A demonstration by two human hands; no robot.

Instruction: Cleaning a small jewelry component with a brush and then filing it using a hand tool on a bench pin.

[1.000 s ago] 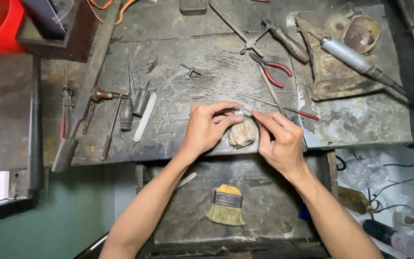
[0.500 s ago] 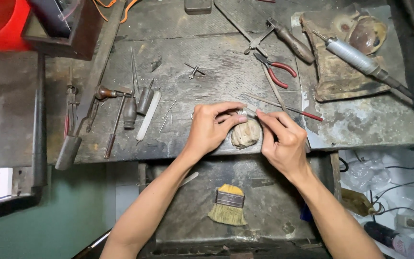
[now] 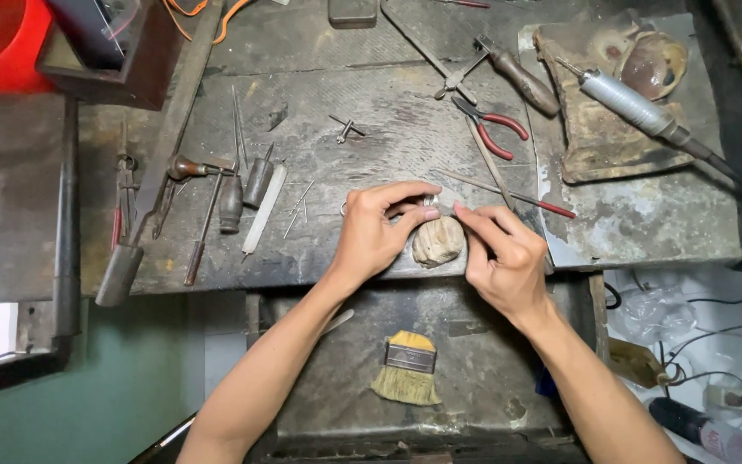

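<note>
At the front edge of a worn metal-topped workbench (image 3: 362, 120), the left hand (image 3: 375, 236) pinches a small silver ring (image 3: 430, 200) between thumb and forefinger, fingers curled close, just above a rounded wooden bench peg (image 3: 438, 241). The right hand (image 3: 500, 258) meets it from the other side, fingers closed on a thin tool whose tip touches the ring; what kind of tool cannot be told. Red-handled pliers (image 3: 495, 133) lie behind the hands, a rotary handpiece (image 3: 633, 103) to the far right, and a brush (image 3: 407, 369) in the tray below.
</note>
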